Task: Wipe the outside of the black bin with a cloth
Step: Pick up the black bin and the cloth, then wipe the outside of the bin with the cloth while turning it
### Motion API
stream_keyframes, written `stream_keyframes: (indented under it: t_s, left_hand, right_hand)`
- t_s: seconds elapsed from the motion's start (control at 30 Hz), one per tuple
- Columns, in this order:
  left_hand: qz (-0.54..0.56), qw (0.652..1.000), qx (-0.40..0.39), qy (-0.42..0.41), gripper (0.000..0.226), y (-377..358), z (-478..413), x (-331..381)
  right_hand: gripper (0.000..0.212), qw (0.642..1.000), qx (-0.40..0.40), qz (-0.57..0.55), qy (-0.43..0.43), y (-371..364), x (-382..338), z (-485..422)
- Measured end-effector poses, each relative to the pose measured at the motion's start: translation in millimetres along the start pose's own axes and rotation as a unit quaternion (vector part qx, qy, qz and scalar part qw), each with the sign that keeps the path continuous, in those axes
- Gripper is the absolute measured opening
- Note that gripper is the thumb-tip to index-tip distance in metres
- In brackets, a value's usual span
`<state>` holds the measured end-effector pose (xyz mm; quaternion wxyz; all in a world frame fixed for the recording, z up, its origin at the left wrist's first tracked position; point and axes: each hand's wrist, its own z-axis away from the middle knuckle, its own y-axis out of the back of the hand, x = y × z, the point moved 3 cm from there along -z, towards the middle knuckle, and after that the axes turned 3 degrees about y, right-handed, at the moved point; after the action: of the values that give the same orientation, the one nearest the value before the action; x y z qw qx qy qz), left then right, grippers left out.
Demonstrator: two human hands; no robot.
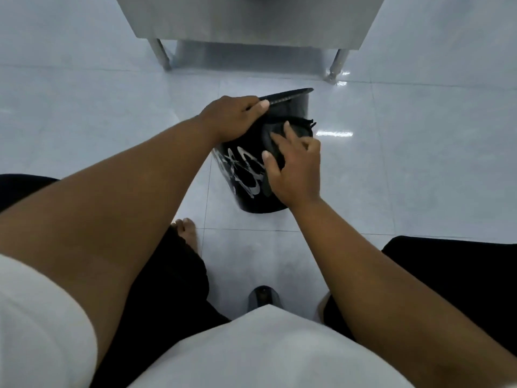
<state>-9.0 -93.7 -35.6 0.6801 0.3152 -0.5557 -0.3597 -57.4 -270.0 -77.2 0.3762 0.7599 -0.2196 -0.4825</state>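
Note:
The black bin [246, 197] stands on the tiled floor in front of me, with a silver swirl pattern on its side. My left hand [232, 119] grips its rim at the upper left and holds it tilted. A dark cloth [296, 130] lies against the bin's wall near the top right. My right hand [296, 169] presses flat on that cloth, fingers spread, thumb toward the pattern. The cloth's lower part hangs under my palm, mostly hidden.
A stainless-steel cabinet [251, 21] on metal legs [162, 56] stands just beyond the bin. Glossy pale floor tiles [419, 163] spread to both sides. My bare foot [187, 233] and dark trousers are close below the bin.

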Motion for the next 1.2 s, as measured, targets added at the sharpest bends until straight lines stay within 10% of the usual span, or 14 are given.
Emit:
stream_keyframes:
  t_s: [0.13, 0.53, 0.7, 0.9, 1.07, 1.2]
  left_hand:
    - [-0.061, 0.998, 0.003, 0.024, 0.062, 6.6, -20.3, 1.0]
    - [-0.169, 0.977, 0.131, 0.006, 0.073, -11.9, -61.4, -9.6]
    - [-0.158, 0.978, 0.139, -0.001, 0.080, -10.6, -62.6, -10.8]
    - [-0.143, 0.977, 0.157, -0.011, 0.081, -10.1, -52.5, -13.5]
    - [-0.139, 0.977, 0.163, 0.017, 0.071, -7.3, -48.1, -17.8]
    - [-0.111, 0.981, 0.155, 0.044, 0.070, -2.8, -49.1, -26.7]
  right_hand:
    - [0.046, 0.984, 0.062, 0.123, 0.114, -18.2, 13.2, -16.4]
    - [0.081, 0.984, 0.073, 0.137, 0.089, -80.1, 48.2, -16.4]
    - [0.089, 0.998, 0.037, -0.024, -0.048, -92.4, 89.4, 25.6]
    - [0.071, 0.919, 0.077, -0.259, -0.288, -69.4, 95.2, -27.5]
    - [0.086, 0.993, 0.105, 0.018, -0.055, -67.9, 34.4, -38.3]
    - [0.087, 0.985, 0.038, 0.126, 0.109, -91.6, 57.6, 9.6]
